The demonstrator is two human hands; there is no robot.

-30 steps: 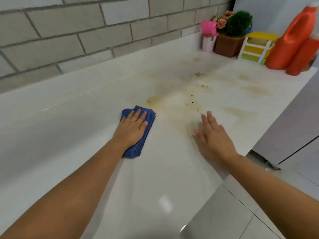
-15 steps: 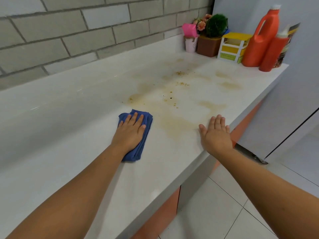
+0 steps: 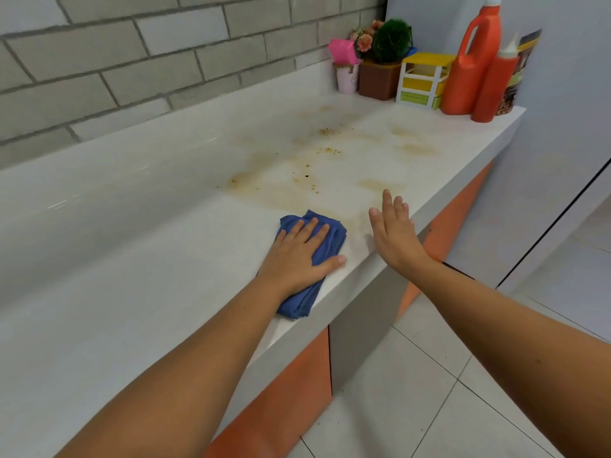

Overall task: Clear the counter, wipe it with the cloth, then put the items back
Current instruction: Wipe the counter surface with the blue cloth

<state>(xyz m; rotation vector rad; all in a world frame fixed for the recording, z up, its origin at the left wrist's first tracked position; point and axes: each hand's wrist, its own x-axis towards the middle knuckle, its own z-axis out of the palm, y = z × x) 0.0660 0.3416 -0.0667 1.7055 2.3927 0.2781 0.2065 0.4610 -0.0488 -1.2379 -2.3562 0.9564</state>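
A folded blue cloth point(image 3: 325, 236) lies near the front edge of the white counter point(image 3: 165, 259). My left hand point(image 3: 299, 256) presses flat on the cloth with straight fingers. My right hand point(image 3: 395, 233) is open with fingers together, held edge-on at the counter's front edge just right of the cloth. Brownish stains and crumbs point(image 3: 307, 173) cover the counter beyond both hands.
At the far right end stand a pink cup point(image 3: 346, 74), a brown flower pot point(image 3: 380, 79), a small yellow drawer rack point(image 3: 423, 81), a tall orange jug point(image 3: 472, 61), a red squeeze bottle point(image 3: 496, 87) and a printed packet point(image 3: 520, 71). A grey brick wall backs the counter. Tiled floor lies below right.
My left hand has slid the cloth rightward and toward the front edge. My right hand has lifted from lying flat on the counter and turned on its edge.
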